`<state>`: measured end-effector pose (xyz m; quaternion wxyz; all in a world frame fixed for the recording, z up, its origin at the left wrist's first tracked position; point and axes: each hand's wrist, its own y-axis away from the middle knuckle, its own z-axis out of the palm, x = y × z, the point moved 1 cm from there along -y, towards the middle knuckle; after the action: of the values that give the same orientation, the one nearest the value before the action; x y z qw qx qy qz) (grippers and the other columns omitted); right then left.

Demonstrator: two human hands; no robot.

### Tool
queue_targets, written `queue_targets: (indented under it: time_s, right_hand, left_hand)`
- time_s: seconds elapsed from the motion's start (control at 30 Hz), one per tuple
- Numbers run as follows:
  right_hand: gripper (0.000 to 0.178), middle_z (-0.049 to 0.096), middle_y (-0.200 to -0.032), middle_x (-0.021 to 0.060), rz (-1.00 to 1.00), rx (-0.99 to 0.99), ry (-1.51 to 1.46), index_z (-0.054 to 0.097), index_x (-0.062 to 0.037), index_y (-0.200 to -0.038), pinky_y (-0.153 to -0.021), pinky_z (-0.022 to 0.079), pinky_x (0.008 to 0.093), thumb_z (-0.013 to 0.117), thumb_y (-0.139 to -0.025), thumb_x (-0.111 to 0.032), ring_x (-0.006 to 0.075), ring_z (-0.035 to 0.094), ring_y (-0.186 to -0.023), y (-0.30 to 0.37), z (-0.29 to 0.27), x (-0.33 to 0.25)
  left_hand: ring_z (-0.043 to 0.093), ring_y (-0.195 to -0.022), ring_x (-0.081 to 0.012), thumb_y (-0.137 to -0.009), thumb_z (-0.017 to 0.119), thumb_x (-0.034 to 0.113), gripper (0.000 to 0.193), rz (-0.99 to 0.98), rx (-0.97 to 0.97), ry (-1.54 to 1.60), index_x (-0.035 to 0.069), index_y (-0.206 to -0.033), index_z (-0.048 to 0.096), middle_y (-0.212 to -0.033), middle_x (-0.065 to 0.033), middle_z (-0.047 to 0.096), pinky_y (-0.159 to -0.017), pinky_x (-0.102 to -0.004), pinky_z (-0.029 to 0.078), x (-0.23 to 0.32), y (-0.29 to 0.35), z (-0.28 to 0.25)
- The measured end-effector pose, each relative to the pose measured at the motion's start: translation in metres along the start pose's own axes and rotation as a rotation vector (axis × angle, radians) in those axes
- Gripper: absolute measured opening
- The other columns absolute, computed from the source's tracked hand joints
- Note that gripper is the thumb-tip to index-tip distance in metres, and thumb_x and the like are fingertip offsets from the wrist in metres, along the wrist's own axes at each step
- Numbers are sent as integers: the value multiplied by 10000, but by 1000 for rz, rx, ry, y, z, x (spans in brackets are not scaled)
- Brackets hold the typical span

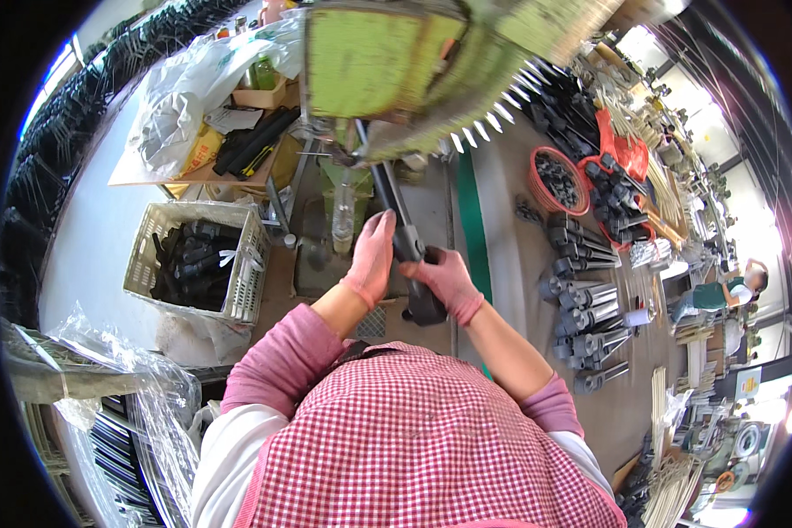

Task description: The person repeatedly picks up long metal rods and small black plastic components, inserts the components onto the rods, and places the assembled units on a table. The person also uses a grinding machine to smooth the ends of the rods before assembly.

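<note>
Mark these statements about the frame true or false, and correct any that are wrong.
1. The left hand and right hand are both on one long dark tube. True.
2. The crate at the left is empty. False: the crate holds black parts.
3. A round red basket of small dark parts shows right of the hands. True.
4. The apron is plain blue. False: the apron is red-and-white checked.
5. Another person is visible at the far right. True.
</note>
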<state>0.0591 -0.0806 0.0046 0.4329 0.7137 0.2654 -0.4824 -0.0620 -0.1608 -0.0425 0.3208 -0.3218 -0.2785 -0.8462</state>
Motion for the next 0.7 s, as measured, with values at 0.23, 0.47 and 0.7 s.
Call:
queue_targets:
  time_s: [0.23,0.47,0.7]
  right_hand:
    - [366,649,-830,84,18,-91,-474,648,9,-989,-564,578,351,783,-787,-265,199,661,-649,-90,49,-53]
    - [356,668,-879,100,136,-121,-414,654,7,-1042,-706,598,368,742,-829,-263,209,672,-738,-104,55,-56]
    - [366,657,-837,71,55,-174,-237,655,10,-1064,-664,559,312,748,-832,-257,163,647,-698,-101,55,-85]
  left_hand:
    - [593,-1120,-173,-992,524,49,404,238,-53,-45,45,-1393,475,-1280,-106,619,-964,-294,462,67,-32,-72]
    - [650,-1120,-209,-996,520,85,425,23,-157,-85,-55,-1389,441,-1228,-164,664,-933,-302,500,94,-47,-83]
    - [689,-1031,-198,-1001,568,208,420,-105,-220,-179,-44,-1333,518,-1127,-149,704,-851,-305,540,115,-59,-84]
